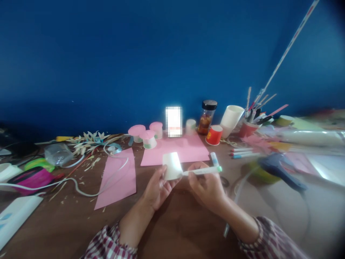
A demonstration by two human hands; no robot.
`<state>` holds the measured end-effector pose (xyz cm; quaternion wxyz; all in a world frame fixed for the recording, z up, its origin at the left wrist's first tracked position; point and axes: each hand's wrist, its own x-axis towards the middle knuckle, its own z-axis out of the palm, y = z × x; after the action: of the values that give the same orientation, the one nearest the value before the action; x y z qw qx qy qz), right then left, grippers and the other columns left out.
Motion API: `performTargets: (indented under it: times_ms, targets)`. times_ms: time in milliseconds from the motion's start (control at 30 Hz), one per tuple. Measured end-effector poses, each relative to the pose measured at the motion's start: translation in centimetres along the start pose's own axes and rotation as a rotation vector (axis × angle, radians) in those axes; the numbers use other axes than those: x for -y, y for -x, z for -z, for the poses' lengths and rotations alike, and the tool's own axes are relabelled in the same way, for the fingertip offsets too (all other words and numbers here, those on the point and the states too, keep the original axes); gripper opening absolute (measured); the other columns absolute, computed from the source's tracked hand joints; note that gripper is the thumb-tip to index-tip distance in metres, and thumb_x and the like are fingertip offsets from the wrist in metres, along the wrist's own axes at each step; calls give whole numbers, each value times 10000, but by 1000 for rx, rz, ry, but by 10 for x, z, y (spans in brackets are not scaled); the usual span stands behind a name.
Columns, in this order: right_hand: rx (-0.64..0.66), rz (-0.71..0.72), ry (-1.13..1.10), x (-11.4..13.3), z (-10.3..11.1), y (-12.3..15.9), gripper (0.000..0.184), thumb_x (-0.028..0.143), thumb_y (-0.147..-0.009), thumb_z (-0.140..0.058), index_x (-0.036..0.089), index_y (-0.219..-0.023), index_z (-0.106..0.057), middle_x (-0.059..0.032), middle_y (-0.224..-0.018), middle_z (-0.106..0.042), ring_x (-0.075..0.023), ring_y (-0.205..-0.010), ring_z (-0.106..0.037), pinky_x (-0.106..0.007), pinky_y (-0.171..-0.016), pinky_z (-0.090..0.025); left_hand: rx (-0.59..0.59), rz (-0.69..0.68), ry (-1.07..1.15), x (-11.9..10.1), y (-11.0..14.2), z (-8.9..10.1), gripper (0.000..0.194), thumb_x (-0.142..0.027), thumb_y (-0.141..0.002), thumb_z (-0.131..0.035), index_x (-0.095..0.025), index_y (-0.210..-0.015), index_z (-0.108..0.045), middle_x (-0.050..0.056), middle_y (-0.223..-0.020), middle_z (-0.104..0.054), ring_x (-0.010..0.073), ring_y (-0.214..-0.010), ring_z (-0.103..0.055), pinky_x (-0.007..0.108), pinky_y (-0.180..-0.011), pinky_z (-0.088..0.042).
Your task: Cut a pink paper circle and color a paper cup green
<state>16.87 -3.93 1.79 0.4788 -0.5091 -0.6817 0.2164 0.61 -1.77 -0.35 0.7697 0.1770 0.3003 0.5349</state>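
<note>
The white cup (170, 163) was found in the left hand (161, 189), in front of the person and just on the near side of a pink sheet (153, 156) on the table (183, 223). The left fingers were part-curled around it, thumb against its left side and the other fingers beneath. The right hand (207, 187) was closed in a writing grip on a slim white marker (203, 171), its green end (219, 168) outward and its narrow end toward the cup's lower right edge. Blur there prevented a finding on whether tip and cup touched.

Handling assessment: the cup was judged to be thin paper, very light, dry and not slippery, but its wall was likely to dent under a hard pinch. A loose grip low on the side, near the stiffer base, with support from below, was considered soundest; pressure at mid-wall was judged inadvisable. The marker was assessed as light, rigid and smooth, best taken by the barrel near the narrow end, where any slip would be easiest to check.
</note>
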Motion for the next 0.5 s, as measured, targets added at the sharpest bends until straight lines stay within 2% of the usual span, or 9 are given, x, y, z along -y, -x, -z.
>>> performTargets:
  times_ms: [367,500]
  targets:
    - [33,-22,51,3,2,-1,66,199,-793,-539,187,-736,-571,18,-590,-575,-114,-501,-513,-207,-476,-417,-14,-4,-25,1,-2,3,254,-281,-855,-553,-97,-1000,-650,101,-960,-695,226,-924,-636,411,-938,-483]
    - [-7,-46,-31,5,1,0,83,195,-813,-530,189,-736,-560,15,-604,-572,-114,-506,-514,-211,-477,-425,-29,-3,-14,0,-1,0,246,-280,-862,-544,-108,-1011,-638,103,-978,-686,220,-915,-635,399,-907,-498]
